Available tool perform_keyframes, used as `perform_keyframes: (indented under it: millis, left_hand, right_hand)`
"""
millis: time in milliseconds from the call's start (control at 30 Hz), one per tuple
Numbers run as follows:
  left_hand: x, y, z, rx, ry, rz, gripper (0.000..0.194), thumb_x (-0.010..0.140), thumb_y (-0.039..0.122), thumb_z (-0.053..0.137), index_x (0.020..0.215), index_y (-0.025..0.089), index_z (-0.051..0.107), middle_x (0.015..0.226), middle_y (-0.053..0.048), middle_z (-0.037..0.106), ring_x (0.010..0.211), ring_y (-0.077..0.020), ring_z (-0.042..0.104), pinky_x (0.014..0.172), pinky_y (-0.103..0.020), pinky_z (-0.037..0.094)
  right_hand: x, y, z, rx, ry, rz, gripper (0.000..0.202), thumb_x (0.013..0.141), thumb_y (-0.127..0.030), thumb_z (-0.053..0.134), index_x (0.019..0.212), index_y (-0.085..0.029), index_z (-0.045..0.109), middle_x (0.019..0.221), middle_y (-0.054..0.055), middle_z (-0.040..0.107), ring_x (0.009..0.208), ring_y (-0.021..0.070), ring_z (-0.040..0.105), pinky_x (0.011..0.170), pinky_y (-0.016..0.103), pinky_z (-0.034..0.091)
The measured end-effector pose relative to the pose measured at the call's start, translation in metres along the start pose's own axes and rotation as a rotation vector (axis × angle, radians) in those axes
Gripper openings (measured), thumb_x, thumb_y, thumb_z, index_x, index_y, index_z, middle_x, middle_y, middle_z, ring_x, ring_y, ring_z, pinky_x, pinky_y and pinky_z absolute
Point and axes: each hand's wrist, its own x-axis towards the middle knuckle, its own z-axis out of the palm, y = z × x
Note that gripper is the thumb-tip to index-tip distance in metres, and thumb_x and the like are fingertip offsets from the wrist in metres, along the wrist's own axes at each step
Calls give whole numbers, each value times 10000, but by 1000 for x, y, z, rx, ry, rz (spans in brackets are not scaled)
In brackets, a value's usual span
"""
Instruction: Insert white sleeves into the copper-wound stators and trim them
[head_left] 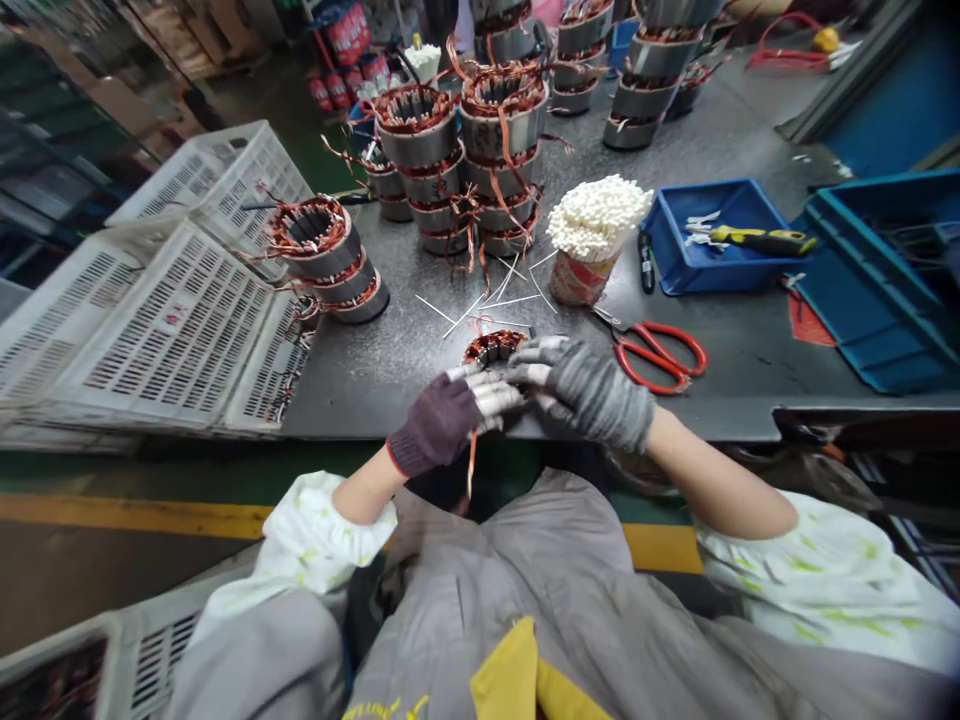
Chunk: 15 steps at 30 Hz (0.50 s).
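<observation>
A motor stator (493, 347) with copper windings lies at the front edge of the bench, its near side covered by my gloved hands. My left hand (457, 415), in a dark purple glove with white fingertips, is closed around its left and near side. Against its right side my right hand (581, 385), in a striped grey glove, has its fingers bent and holding on. A loose copper lead (471, 465) hangs below my left hand. Just beyond the stator, several thin white sticks (502, 300) are scattered on the bench.
Stacked stators (427, 145) stand at the back, with another stack (334, 260) at left beside white plastic crates (165, 320). To the right are a tub of white sticks (592, 235), red-handled scissors (660, 355), a black marker (646, 262), a blue tray (697, 275) and a teal bin (862, 320).
</observation>
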Motion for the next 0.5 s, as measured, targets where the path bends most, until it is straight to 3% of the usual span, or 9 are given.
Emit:
perform_keyframes:
  millis: [133,200,267,333,400,433,500]
  left_hand:
    - [39,-6,4,-479,361,-505,392,1035,450,436,1165,217,723,1052,-52,781,965,-195,737,921,-342,586]
    - [40,-12,5,-702,536,-607,475,1030,533,403,1137,194,719,1038,-66,776,922,-196,740,876,-348,603]
    - [24,-10,8,-709,634,-606,526,1046,558,331,1174,200,694,1088,-82,765,923,-196,741,862,-369,612]
    - [-3,4,10,-555,556,-534,474,1050,543,365,1165,229,700,1069,-74,769,890,-188,743,847,-374,613]
    - [-24,25,11,-455,368,-425,280,963,489,619,1077,266,743,981,-34,784,896,-197,746,896,-382,598]
    - [-29,34,11,-372,263,-316,203,936,419,680,1079,290,745,1009,-17,787,981,-203,741,977,-396,570]
    - [-27,45,10,-144,130,-91,234,931,287,695,1161,330,713,1149,3,769,1203,-208,673,1144,-438,462]
  right_hand:
    - [13,-8,5,-12,-135,31,402,1011,-349,441,1244,-164,712,1214,140,716,1126,283,597,1018,457,413]
    - [13,-10,3,-25,-159,59,411,1015,-420,467,1228,-184,727,1154,132,726,1067,280,598,965,432,410]
    - [12,-12,-3,-47,-162,96,417,999,-471,501,1173,-188,754,1101,135,731,1021,281,593,917,409,398]
    - [16,-14,-9,-72,-185,115,402,985,-485,526,1112,-196,774,1041,129,734,984,275,592,876,387,378]
    - [26,-14,-16,-100,-255,117,370,963,-489,558,1063,-214,785,952,106,736,909,255,597,815,357,360]
    - [32,-13,-20,-110,-312,106,361,946,-499,579,1041,-219,787,908,93,735,857,240,597,776,340,348]
    - [47,-10,-26,-122,-442,71,367,906,-525,625,999,-208,786,841,77,732,749,207,584,698,314,314]
